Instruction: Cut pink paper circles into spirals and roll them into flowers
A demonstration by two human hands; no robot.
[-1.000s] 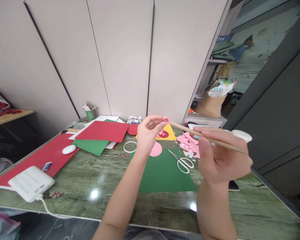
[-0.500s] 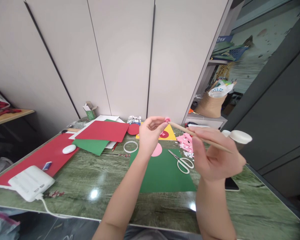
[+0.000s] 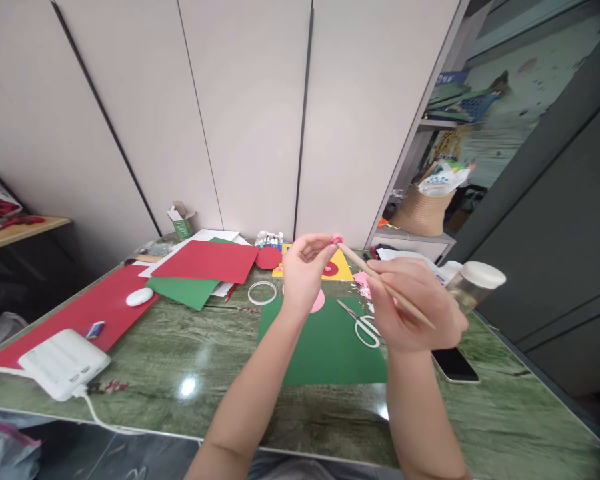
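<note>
My left hand (image 3: pixel 305 270) pinches a small curled piece of pink paper (image 3: pixel 337 239) between thumb and fingertips, raised above the table. In my right hand (image 3: pixel 417 303) is a slim pale wooden stick (image 3: pixel 355 257), held like a pen, its tip at the pink paper. Beneath the hands lie a green sheet (image 3: pixel 330 357), a pink paper circle (image 3: pixel 319 301) partly behind my left wrist, and scissors with white handles (image 3: pixel 366 331). Behind them a yellow sheet (image 3: pixel 347 272) carries a red circle (image 3: pixel 333 269) with pink bits on it.
Red sheet (image 3: pixel 205 260) and green sheet (image 3: pixel 180 291) are stacked left of a tape ring (image 3: pixel 262 293). A white power adapter (image 3: pixel 65 363) with a cable sits front left. To the right are a phone (image 3: pixel 455 365), a white-lidded jar (image 3: pixel 477 283) and pink scraps (image 3: pixel 363 281).
My right hand has shifted left and slightly down, tilting the stick more steeply, with its tip still at the pink paper. More of the phone and jar shows. My left hand is nearly still.
</note>
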